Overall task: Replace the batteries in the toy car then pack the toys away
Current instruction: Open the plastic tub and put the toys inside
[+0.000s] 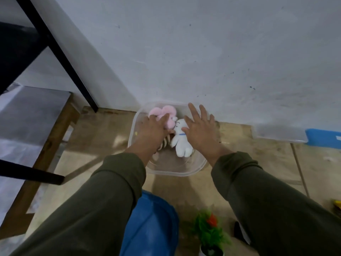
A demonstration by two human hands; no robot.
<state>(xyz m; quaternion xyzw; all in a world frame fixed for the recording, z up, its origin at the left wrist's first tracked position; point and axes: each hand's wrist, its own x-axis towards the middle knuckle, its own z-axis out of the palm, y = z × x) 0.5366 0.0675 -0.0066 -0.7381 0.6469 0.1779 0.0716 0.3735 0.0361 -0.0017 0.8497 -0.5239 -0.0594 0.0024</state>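
Head view: left hand (154, 129) gripping pink plush (162, 115) inside clear tub (173, 171), right hand (200, 130) spread wide above white plush (181, 140).

Pastel toys in a see-through tub, olive sleeves over the top

Pink plush (162, 115), white plush (181, 141) with a thin blue collar, a brown-and-cream striped toy (165, 143) peeking between them; clear container (184, 171), olive-green sleeves (103, 196), blue lid (153, 224), green plant (210, 230) with a red bloom, whitish-grey wall (203, 52), tan floor (262, 159).

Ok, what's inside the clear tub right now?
In the tub: a pink plush, a white plush and a striped toy mostly hidden under the left hand. No toy car visible.
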